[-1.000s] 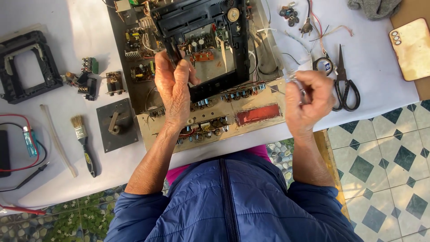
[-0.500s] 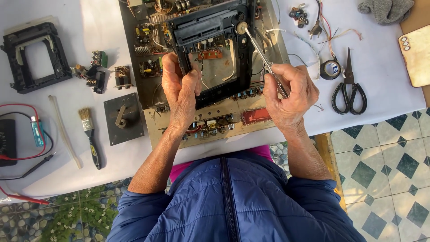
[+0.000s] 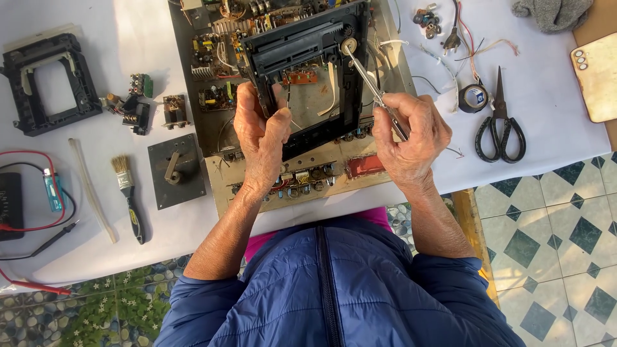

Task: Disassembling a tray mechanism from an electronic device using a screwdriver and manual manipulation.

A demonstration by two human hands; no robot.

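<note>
**Screwdriver on the black tray frame**

The right hand [image 3: 410, 138] is closed in a full fist around the handle of a screwdriver [image 3: 373, 87], its bright metal shaft running up and away from the knuckles to a round, pale disc-shaped part at the upper corner of a black plastic frame [image 3: 308, 48]. Whether the tip is actually seated in that disc I cannot tell. Across from that grip, the left hand [image 3: 262, 138] pinches the opposite side rail of the same frame, thumb and fingers wrapped over the ridged plastic edge, holding it firmly.

The frame is a rectangular, open-centred moulding with toothed ribbing along its top bar. It lies on an opened metal chassis [image 3: 321, 170], dull grey sheet crowded with circuit boards, small cylindrical components and thin wires; the chassis rests on a white cloth-covered table [image 3: 128, 58].

Just beyond the screwdriver grip, outward, sit a roll of black tape [image 3: 474, 97] and black-handled scissors [image 3: 500, 125], blades shut. Well out past the left hand lie a small bristle brush [image 3: 126, 193] with a dark handle, a flat grey square plate [image 3: 175, 170] with a stubby lever, and a second, separate black plastic frame [image 3: 48, 80]. The person wears a quilted blue jacket [image 3: 334, 289].
</note>
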